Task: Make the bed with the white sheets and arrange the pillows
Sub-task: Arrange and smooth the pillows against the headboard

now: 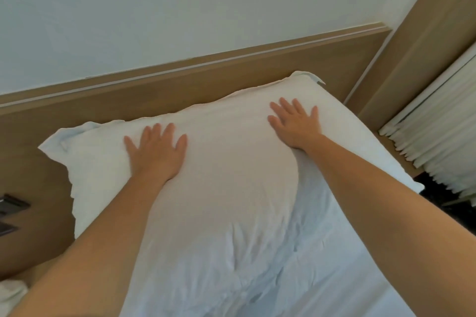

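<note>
Sheet (347, 252), white and wrinkled, covers the near part of the bed from 6 to 4 o'clock. Beyond it, at centre, the white pillow (226, 183) lies on the bed with its far long edge at the headboard and its corners pointing to 9 and 1 o'clock. The left hand (157, 154) rests palm-down on the pillow toward 10 o'clock, fingers straight and spread. The right hand (296, 123) lies flat toward 1 o'clock, fingers fanned, with the cloth dented under its wrist. Farther off, the wooden headboard (180, 90) runs from 9 to 2 o'clock, with a pale wall (128, 20) above it at 12. A pleated white curtain (438, 131) hangs at 3 o'clock, and dark switch plates (13, 208) sit at 8 o'clock.
</note>
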